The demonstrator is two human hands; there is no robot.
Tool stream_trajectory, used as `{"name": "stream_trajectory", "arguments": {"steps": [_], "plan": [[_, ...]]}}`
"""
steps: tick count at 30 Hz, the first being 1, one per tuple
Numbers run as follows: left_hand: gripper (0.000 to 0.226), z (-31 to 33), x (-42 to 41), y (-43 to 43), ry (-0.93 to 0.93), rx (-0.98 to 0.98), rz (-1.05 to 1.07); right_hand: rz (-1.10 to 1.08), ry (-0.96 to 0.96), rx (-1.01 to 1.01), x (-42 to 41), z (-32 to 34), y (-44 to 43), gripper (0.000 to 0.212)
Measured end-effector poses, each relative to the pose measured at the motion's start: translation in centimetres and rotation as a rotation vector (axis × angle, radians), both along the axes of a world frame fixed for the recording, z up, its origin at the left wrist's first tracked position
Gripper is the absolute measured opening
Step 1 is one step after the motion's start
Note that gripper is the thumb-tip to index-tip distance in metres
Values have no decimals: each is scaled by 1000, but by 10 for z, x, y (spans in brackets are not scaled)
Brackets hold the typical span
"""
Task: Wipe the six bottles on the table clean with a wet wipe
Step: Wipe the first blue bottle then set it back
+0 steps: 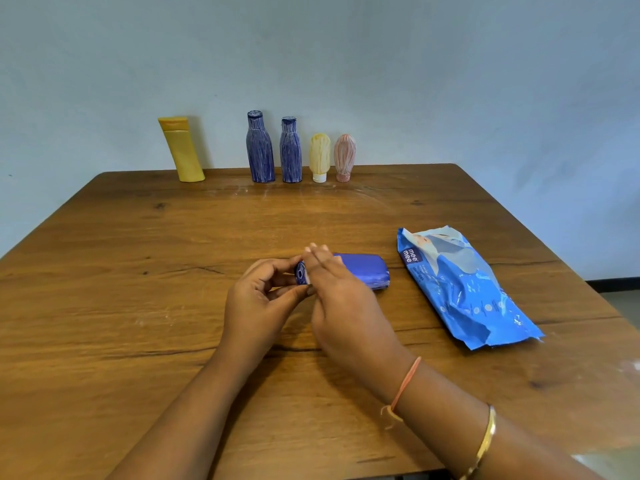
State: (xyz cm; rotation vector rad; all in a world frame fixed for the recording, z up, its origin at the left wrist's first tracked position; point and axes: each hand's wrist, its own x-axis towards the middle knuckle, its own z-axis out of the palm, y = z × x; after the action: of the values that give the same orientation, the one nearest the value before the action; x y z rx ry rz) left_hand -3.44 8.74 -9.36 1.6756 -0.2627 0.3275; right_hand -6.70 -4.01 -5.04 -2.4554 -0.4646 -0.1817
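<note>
A blue bottle lies on its side near the middle of the wooden table, cap end pointing left. My left hand curls around the cap end, thumb and fingers pinching it. My right hand rests over the bottle's neck, fingers stretched above and thumb below; no wipe shows in it. Along the far edge stand a yellow bottle, two blue scribbled bottles, a pale yellow tube and a pink tube, both on their caps. A blue wet wipe pack lies to the right.
A pale blue wall rises right behind the row of bottles. The table's right edge runs diagonally past the wipe pack, with floor beyond it. Bare wood lies to the left of my hands and between them and the far row.
</note>
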Motion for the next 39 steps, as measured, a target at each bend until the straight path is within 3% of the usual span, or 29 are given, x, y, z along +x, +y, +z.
{"name": "stream_trajectory", "arguments": {"steps": [4,10,17,25,34,39], "plan": [[40,0,-2,0,23,-22,19,39,-46,-2,3,-4,-8,59],[39,4,-2,-4,62,-3,20,-192,51,58,21,-9,-28,54],[37,3,-4,1,65,14,24,75,-19,35,2,0,1,58],[36,8,-6,0,117,5,61,-244,157,-20,36,-18,-56,57],[34,7,-5,0,124,-15,35,77,5,4,8,-6,-4,60],[36,5,-4,2,121,77,81,-158,105,-4,32,-17,-45,57]]}}
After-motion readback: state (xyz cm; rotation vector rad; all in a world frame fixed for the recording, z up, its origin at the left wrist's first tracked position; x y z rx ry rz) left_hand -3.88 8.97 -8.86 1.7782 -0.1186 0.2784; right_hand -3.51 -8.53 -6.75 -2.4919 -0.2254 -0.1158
